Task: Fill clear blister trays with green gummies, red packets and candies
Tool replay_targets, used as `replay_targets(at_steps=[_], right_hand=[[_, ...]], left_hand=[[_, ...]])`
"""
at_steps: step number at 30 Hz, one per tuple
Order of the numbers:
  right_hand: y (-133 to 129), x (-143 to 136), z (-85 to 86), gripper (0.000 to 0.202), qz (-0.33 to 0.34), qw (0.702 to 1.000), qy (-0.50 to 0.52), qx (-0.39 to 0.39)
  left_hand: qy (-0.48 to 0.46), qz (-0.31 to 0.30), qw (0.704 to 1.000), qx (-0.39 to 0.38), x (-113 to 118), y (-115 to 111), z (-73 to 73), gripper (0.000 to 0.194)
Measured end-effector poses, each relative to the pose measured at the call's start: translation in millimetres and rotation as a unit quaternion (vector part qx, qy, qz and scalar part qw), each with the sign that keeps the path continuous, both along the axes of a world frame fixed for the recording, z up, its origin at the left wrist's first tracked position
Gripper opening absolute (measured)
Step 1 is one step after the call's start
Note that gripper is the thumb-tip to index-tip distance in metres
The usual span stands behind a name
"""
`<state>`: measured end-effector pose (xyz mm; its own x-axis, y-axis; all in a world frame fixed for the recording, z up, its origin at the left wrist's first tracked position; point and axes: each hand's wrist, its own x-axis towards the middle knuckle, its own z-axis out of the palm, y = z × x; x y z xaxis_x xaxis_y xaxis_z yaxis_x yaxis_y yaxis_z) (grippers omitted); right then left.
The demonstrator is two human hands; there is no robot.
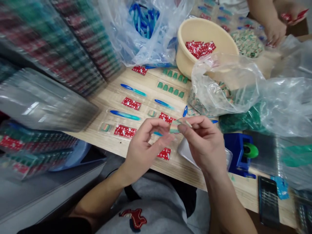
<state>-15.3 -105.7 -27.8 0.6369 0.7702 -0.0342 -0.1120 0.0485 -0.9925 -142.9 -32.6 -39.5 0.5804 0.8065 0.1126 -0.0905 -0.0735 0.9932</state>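
My right hand [204, 139] pinches a small pink-and-green striped piece [174, 126] between thumb and fingers, above the wooden table [97, 97]. Facing it, my left hand [148, 143] is curled at the piece's left side, its thumb and fingertips close to it; whether they touch is unclear. Beneath and beside the hands lie red patterned packets [125, 131], blue-turquoise pens [125, 115] and clear trays, one holding another striped piece [105, 126]. Two rows of green pieces [170, 90] lie farther back.
A cream bowl [182, 48] holds red packets, beside plastic bags [226, 97] and a bag of blue pens [143, 22]. Stacked packages [48, 48] stand left. A blue tape dispenser [235, 156] and dark phone [268, 200] are right. Another person's hand [275, 31] is at the back right.
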Motion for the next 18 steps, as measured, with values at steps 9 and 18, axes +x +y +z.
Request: replay_targets(at_steps=[9,18], right_hand=[[-10.5,-15.2,-1.4,0.008,0.024,0.998,0.059,0.017],[-15.8,-22.2,8.3,0.019,0.067,0.982,-0.176,-0.027]], left_hand=[[-0.006,0.025,0.999,-0.027,-14.5,-2.3,-7.4,0.012],[-0.009,0.021,0.999,0.034,-25.2,0.1,-7.9,0.006]])
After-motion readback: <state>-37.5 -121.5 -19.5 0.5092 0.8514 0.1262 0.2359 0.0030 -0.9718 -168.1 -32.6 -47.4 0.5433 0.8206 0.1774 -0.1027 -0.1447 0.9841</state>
